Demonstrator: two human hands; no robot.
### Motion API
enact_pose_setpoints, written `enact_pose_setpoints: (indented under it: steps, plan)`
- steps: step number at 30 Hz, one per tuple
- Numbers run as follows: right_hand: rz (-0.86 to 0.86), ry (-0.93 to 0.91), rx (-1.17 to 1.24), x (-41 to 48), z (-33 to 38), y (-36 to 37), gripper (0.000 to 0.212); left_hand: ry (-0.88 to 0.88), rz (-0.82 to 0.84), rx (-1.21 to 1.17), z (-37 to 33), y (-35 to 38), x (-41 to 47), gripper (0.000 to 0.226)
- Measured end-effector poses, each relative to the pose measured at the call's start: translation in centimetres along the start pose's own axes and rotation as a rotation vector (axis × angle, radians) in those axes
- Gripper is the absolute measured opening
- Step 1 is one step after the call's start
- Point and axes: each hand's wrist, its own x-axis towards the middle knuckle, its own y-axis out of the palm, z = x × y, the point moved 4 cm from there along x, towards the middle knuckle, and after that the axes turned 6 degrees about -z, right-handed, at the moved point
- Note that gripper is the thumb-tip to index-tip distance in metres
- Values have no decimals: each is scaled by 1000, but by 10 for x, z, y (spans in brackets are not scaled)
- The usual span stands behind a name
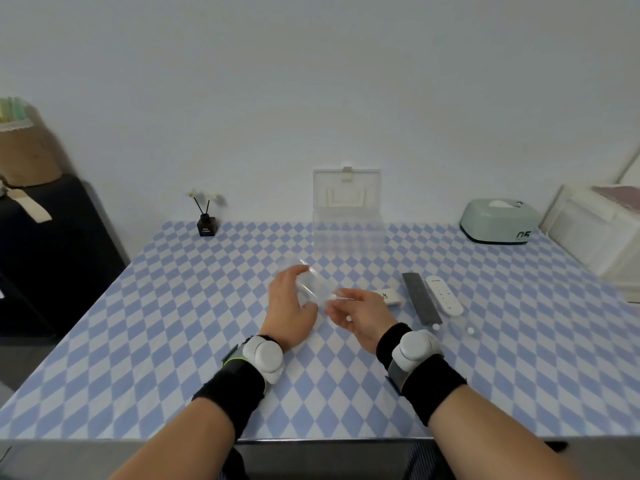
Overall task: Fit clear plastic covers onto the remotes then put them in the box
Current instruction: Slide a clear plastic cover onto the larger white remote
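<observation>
Both hands hold one clear plastic cover [313, 287] above the middle of the table. My left hand [291, 310] grips its far end; my right hand [360, 315] pinches its near end. To the right lie a small white remote [389, 296], a dark grey remote [420, 303] and a long white remote [444, 294], side by side. More clear covers [464, 329] lie just in front of them, hard to make out. The clear box [348, 230] stands at the back centre with its lid up.
A black reed diffuser [206, 225] stands at the back left of the blue-and-white checked table [173, 323]. A mint tissue box [500, 221] sits at the back right, white furniture [595, 233] beside it. A dark cabinet [52, 254] borders the left edge.
</observation>
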Motion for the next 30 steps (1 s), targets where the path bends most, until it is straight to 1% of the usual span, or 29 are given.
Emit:
enact_pose_setpoints:
  steps: [2, 3, 4, 6, 7, 9, 11, 13, 14, 15, 17, 20, 22, 24, 25, 27, 28, 30]
  plan:
    - [-21, -9, 31, -1, -1, -1, 12, -277, -151, -144, 6, -2, 3, 64]
    - [-8, -4, 36, -3, -2, 1, 11, -440, -178, -280, 10, -2, 4, 64]
    - [13, 4, 26, -6, -3, 3, 8, -591, -166, -458, 13, 1, 5, 59]
    - [65, 13, -27, -12, -5, 8, 3, -809, -47, -864, 16, 9, 7, 41]
    - [86, 12, -56, -14, -7, 9, 5, -870, 3, -1049, 16, 12, 7, 39]
    - [126, 15, -98, -18, -11, 12, 9, -916, -6, -1325, 16, 11, 9, 36]
    - [169, 33, -130, -22, -15, 15, 10, -901, -38, -1481, 16, 7, 11, 28]
    - [194, 41, -181, -24, -19, 20, 14, -927, -21, -1524, 13, 7, 10, 11]
    - [203, 38, -214, -26, -20, 22, 17, -936, -34, -1538, 10, 8, 9, 16]
    - [214, 29, -254, -27, -22, 24, 21, -941, -57, -1520, 11, 8, 9, 28]
    - [223, -12, -341, -29, -25, 27, 29, -933, -122, -1439, 7, 5, 11, 41]
    - [187, -102, -429, -30, -23, 31, 32, -869, -170, -1371, 3, 0, 14, 44]
    - [138, -148, -448, -28, -19, 32, 29, -818, -122, -1400, -1, 1, 15, 45]
    - [88, -174, -454, -25, -17, 29, 29, -816, -35, -1418, -5, 6, 12, 54]
    - [70, -178, -461, -23, -16, 28, 27, -827, 3, -1392, -6, 9, 10, 53]
    - [64, -172, -467, -21, -16, 26, 22, -841, 43, -1315, -8, 13, 7, 37]
    - [86, -165, -451, -21, -17, 26, 22, -853, 38, -1312, -8, 14, 8, 28]
    - [181, -136, -386, -20, -17, 28, 26, -892, -31, -1356, -5, 11, 12, 28]
